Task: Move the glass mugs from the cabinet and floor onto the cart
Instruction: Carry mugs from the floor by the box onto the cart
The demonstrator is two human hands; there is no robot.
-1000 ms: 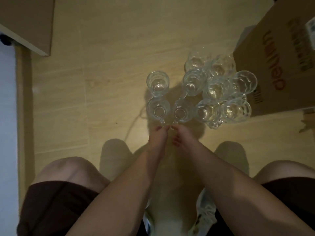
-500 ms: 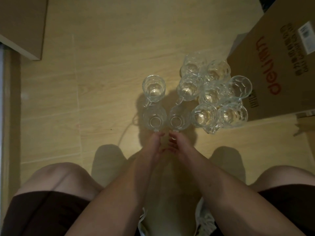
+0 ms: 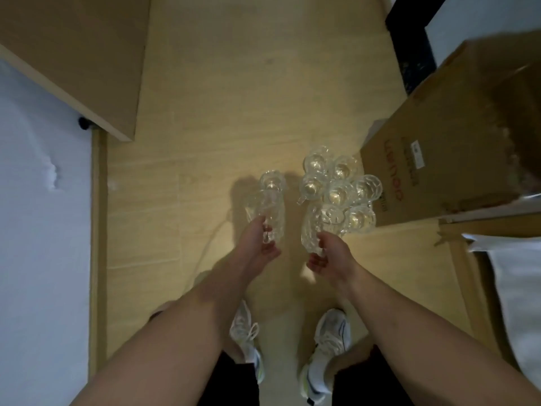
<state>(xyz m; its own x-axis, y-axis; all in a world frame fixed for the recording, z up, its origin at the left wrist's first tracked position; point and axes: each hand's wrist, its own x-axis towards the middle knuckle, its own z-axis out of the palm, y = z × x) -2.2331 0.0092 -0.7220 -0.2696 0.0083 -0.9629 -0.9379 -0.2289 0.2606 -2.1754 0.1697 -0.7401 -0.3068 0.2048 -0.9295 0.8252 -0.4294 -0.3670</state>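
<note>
Two hands (image 3: pixel 257 238) (image 3: pixel 329 253) each grip a mug (image 3: pixel 268 213) (image 3: pixel 311 230) above open floor (image 3: pixel 234 98).

Mug cluster (image 3: pixel 339 190) on floor (image 3: pixel 234 98), left of cardboard box (image 3: pixel 456 148)

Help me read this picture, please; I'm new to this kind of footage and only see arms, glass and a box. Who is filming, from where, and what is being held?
There is no machine here. A person wears a camera on the head, so the one view looks down past their own arms to their white shoes and the wooden floor.

The left hand grips one glass mug, and the right hand grips another. Both mugs look lifted off the floor, though blur makes that hard to confirm.

One single mug stands on the floor beyond the left hand. A tight cluster of mugs stands next to a cardboard box. At upper left is a brown piece of furniture. No cart is in view.
</note>
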